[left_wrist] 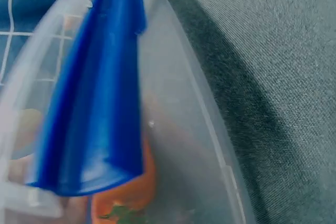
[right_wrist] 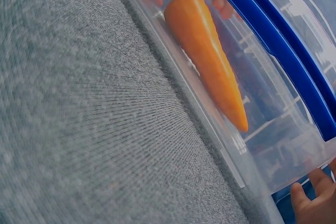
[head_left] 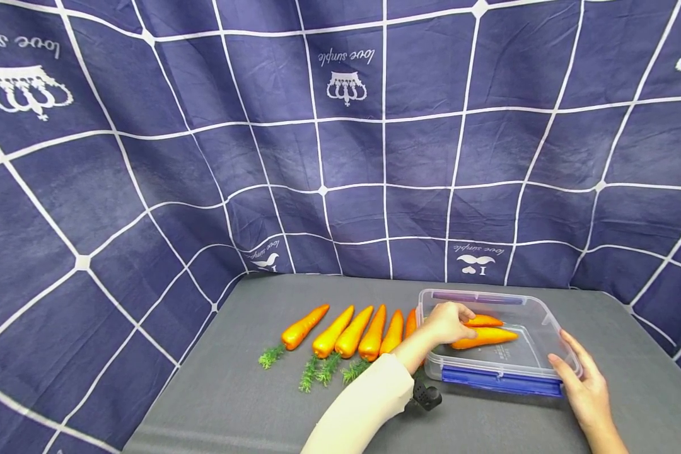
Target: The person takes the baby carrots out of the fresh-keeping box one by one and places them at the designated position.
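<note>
A clear plastic box (head_left: 522, 372) with blue latch flaps stands uncovered on the table's right side. Inside lie two orange carrots: a front carrot (head_left: 488, 338), also plain in the right wrist view with green leaves on its thick end, and a back carrot (head_left: 486, 320). My left hand (head_left: 447, 323) reaches over the box's left wall, thumb and fingers bent around the thick end of the back carrot. At the box's right end my right hand (head_left: 589, 384) grips the corner, thumb by the rim, fingers along the outer wall. A blue latch flap (left_wrist: 105, 93) fills much of the left wrist view.
Left of the box several leafy carrots lie in a row, among them a leftmost carrot (head_left: 305, 326) and one carrot (head_left: 372, 334) nearer the box. A black device (head_left: 427, 396) sits at the left wrist. Behind the grey table (head_left: 215, 384) hangs a blue checked cloth (head_left: 414, 151).
</note>
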The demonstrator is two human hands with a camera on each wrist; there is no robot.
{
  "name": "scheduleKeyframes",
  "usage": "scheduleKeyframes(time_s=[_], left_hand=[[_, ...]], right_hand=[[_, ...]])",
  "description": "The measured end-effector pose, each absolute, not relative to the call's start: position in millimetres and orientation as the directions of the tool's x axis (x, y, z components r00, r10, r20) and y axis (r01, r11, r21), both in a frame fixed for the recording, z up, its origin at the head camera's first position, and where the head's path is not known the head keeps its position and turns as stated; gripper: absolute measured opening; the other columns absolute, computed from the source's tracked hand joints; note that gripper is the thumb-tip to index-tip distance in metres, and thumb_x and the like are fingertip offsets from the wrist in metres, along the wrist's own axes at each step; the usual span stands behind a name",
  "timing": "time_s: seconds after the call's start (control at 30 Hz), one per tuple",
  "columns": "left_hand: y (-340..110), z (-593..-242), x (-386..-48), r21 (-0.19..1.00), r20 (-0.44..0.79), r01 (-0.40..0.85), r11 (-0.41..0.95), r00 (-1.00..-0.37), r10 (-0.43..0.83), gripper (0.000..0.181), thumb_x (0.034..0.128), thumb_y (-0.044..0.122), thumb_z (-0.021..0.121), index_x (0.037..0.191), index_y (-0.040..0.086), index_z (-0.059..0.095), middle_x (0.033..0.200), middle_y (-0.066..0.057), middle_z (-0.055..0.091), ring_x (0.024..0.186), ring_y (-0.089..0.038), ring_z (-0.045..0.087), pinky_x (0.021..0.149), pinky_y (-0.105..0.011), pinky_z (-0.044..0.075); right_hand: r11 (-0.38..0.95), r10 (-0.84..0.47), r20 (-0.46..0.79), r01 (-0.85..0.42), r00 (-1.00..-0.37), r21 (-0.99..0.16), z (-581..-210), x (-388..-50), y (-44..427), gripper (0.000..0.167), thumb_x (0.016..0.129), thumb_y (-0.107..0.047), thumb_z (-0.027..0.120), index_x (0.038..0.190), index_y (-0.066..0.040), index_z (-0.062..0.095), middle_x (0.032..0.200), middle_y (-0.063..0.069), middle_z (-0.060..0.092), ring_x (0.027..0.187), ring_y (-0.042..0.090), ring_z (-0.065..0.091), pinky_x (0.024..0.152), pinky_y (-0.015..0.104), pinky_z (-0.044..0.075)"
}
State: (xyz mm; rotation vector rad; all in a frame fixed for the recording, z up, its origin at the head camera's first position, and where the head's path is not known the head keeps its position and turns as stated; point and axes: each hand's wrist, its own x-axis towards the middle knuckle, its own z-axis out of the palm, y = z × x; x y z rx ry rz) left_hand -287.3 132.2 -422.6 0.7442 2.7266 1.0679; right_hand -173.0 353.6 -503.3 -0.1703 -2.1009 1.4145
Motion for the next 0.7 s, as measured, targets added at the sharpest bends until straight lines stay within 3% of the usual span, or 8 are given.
scheduleKeyframes(time_s=[0.13, 0.37, 0.53, 0.7], left_hand=[[138.6, -427.8, -291.6, 0.587, 0.055, 0.396, 0.706, -0.89, 0.453, 0.027, 0.0757, 0.019, 0.082, 0.102, 0.014, 0.076, 0.091, 0.01, 0.07, 0.076, -0.002, 0.058, 0.067, -0.011, 0.041], [143.8, -433.5, -296.1, 0.373, 0.051, 0.44, 0.817, -0.889, 0.455, 0.033, 0.0711, 0.027, 0.084, 0.104, 0.024, 0.076, 0.097, 0.017, 0.069, 0.093, -0.002, 0.06, 0.079, -0.011, 0.041], [146.9, -436.8, -293.4, 0.227, -0.003, 0.473, 0.851, -0.874, 0.486, 0.04, 0.0685, 0.034, 0.085, 0.107, 0.03, 0.075, 0.097, 0.019, 0.068, 0.088, 0.0, 0.059, 0.075, -0.011, 0.041], [147.5, -436.4, -291.5, 0.21, -0.03, 0.465, 0.86, -0.876, 0.481, 0.038, 0.0665, 0.037, 0.087, 0.103, 0.031, 0.075, 0.091, 0.02, 0.067, 0.083, -0.001, 0.057, 0.072, -0.01, 0.04]], right_hand=[[0.422, 0.414, 0.411, -0.229, -0.812, -0.877, -503.1, -173.0, 352.4, 0.058, 0.096, -0.004, 0.059, 0.149, -0.018, 0.042, 0.121, -0.035, 0.045, 0.115, -0.014, 0.041, 0.092, 0.003, 0.029], [0.418, 0.415, 0.4, -0.22, -0.817, -0.881, -501.1, -172.3, 352.1, 0.058, 0.096, -0.006, 0.059, 0.15, -0.019, 0.041, 0.121, -0.035, 0.045, 0.115, -0.015, 0.04, 0.092, 0.002, 0.029], [0.422, 0.415, 0.4, -0.216, -0.817, -0.88, -501.0, -172.2, 352.7, 0.058, 0.096, -0.007, 0.059, 0.15, -0.019, 0.041, 0.121, -0.036, 0.045, 0.114, -0.015, 0.04, 0.091, 0.002, 0.028], [0.426, 0.417, 0.4, -0.213, -0.816, -0.879, -501.6, -172.8, 352.9, 0.058, 0.096, -0.007, 0.059, 0.15, -0.019, 0.041, 0.121, -0.036, 0.044, 0.115, -0.015, 0.039, 0.091, 0.002, 0.027]])
